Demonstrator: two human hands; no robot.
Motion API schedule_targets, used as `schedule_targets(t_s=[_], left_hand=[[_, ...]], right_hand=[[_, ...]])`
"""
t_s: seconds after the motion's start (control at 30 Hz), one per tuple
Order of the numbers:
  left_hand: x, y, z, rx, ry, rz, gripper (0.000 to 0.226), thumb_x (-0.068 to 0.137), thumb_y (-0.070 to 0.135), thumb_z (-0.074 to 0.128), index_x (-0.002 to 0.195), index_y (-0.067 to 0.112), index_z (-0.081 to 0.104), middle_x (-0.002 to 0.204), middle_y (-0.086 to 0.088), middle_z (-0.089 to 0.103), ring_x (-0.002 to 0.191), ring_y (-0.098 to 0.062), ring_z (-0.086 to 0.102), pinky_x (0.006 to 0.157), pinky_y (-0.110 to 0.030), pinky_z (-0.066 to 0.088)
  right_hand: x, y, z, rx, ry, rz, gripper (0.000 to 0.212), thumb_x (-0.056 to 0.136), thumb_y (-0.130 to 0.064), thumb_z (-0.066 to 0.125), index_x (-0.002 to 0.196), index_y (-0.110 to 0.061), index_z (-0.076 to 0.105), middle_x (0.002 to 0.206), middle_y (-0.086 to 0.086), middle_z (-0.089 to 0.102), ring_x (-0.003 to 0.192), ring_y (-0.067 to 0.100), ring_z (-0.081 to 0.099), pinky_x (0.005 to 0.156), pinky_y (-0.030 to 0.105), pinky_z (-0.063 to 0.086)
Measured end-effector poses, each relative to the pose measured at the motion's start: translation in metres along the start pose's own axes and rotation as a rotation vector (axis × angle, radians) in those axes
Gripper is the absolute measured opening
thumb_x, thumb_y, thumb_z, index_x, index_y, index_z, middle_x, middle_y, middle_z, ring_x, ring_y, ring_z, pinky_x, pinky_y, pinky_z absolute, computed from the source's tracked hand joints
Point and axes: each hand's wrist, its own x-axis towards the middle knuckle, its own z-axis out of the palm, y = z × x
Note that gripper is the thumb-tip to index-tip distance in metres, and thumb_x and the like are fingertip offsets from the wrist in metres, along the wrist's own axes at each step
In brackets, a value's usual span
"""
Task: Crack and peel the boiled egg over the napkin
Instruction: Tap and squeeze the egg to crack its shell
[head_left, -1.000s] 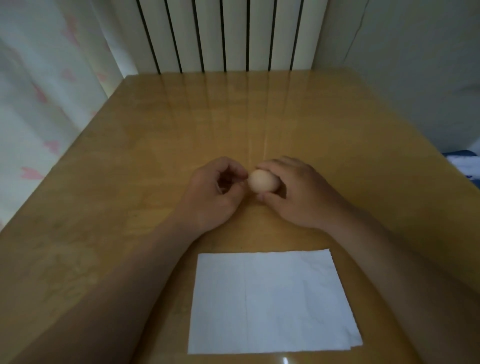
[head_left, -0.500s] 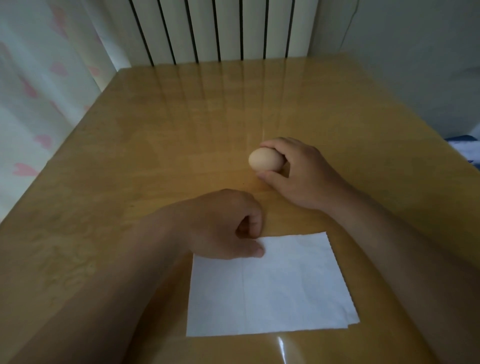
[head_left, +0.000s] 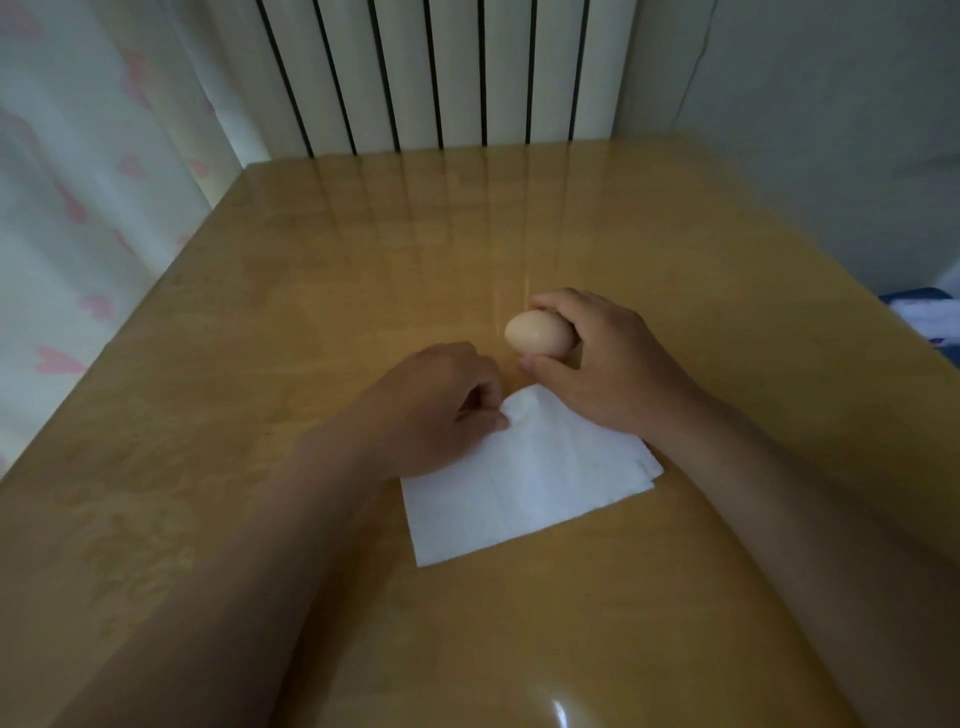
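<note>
A pale brown boiled egg (head_left: 537, 334) with its shell whole is held in my right hand (head_left: 608, 371), fingers and thumb curled round it, just beyond the napkin's far corner. The white paper napkin (head_left: 530, 483) lies on the table, turned at an angle. My left hand (head_left: 441, 410) pinches the napkin's far left corner, which is lifted and creased. Both forearms reach in from the bottom of the view.
The glossy wooden table (head_left: 363, 260) stretches to a white radiator (head_left: 441, 73) at the back. A curtain with pink hearts (head_left: 78, 208) hangs on the left. A blue and white object (head_left: 930, 317) shows past the right table edge.
My left hand left the egg, came back to the napkin and took its far corner. The napkin has been pulled forward and turned. My right hand kept holding the egg.
</note>
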Motion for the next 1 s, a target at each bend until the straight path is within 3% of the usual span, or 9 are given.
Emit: schedule_targets(t_s=[0.1,0.27,0.4,0.5,0.57,0.63,0.8,1.0], left_hand=[[0.004,-0.007,0.002,0.0,0.104,0.016,0.009,0.089,0.026,0.071,0.088,0.02,0.065,0.089,0.006,0.057,0.081,-0.011,0.051,0.072,-0.028,0.043],[0.007,-0.01,0.013,0.152,0.182,-0.013,0.019,0.091,0.042,0.065,0.096,0.024,0.062,0.09,0.006,0.052,0.086,-0.017,0.051,0.073,-0.032,0.042],[0.009,-0.012,0.025,0.104,0.226,0.09,0.019,0.093,0.035,0.065,0.099,0.017,0.066,0.09,0.002,0.053,0.083,-0.02,0.05,0.07,-0.029,0.033],[0.014,-0.015,0.025,0.131,0.233,0.195,0.028,0.091,0.04,0.058,0.093,0.014,0.069,0.085,-0.002,0.056,0.074,-0.02,0.05,0.066,-0.033,0.039],[0.016,-0.017,0.026,0.117,0.218,0.245,0.033,0.091,0.043,0.055,0.091,0.015,0.071,0.084,-0.004,0.06,0.073,-0.022,0.053,0.066,-0.034,0.043],[0.016,-0.016,0.026,0.075,0.207,0.282,0.034,0.09,0.046,0.057,0.091,0.015,0.073,0.086,-0.003,0.06,0.076,-0.02,0.053,0.068,-0.029,0.04],[0.016,-0.017,0.029,-0.017,0.237,0.278,0.037,0.086,0.051,0.062,0.088,0.015,0.069,0.085,0.001,0.058,0.076,-0.012,0.048,0.069,-0.013,0.033],[0.016,-0.023,0.025,-0.003,0.437,0.16,0.024,0.09,0.034,0.06,0.085,0.011,0.069,0.078,-0.001,0.06,0.068,-0.015,0.051,0.061,-0.029,0.044]], right_hand=[[0.001,0.003,0.0,-0.016,0.03,0.002,0.054,0.086,-0.035,0.073,0.133,-0.02,0.053,0.12,-0.001,0.061,0.103,0.016,0.057,0.087,0.033,0.049],[0.004,0.01,0.002,-0.177,-0.042,0.002,0.046,0.087,-0.041,0.067,0.128,-0.025,0.054,0.112,-0.002,0.064,0.102,0.022,0.057,0.091,0.047,0.048],[0.006,0.011,0.001,-0.199,0.011,-0.021,0.046,0.089,-0.04,0.065,0.131,-0.027,0.053,0.118,-0.002,0.064,0.107,0.024,0.056,0.093,0.046,0.045],[0.007,0.013,-0.001,-0.249,-0.045,-0.003,0.047,0.09,-0.042,0.063,0.133,-0.028,0.052,0.119,-0.003,0.064,0.109,0.024,0.056,0.095,0.045,0.043],[0.007,0.012,-0.002,-0.196,0.013,-0.016,0.047,0.088,-0.042,0.063,0.131,-0.026,0.054,0.117,-0.002,0.065,0.107,0.024,0.058,0.093,0.045,0.045],[0.007,0.009,-0.003,-0.149,0.039,-0.031,0.05,0.086,-0.045,0.061,0.131,-0.025,0.055,0.117,-0.002,0.066,0.105,0.025,0.059,0.091,0.045,0.046],[0.007,0.009,-0.001,-0.259,-0.107,-0.018,0.05,0.091,-0.045,0.059,0.138,-0.029,0.05,0.123,-0.003,0.058,0.114,0.025,0.053,0.096,0.047,0.043],[0.004,0.002,-0.006,-0.073,-0.038,-0.035,0.044,0.09,-0.035,0.065,0.13,-0.02,0.054,0.12,0.0,0.061,0.108,0.021,0.057,0.089,0.04,0.049]])
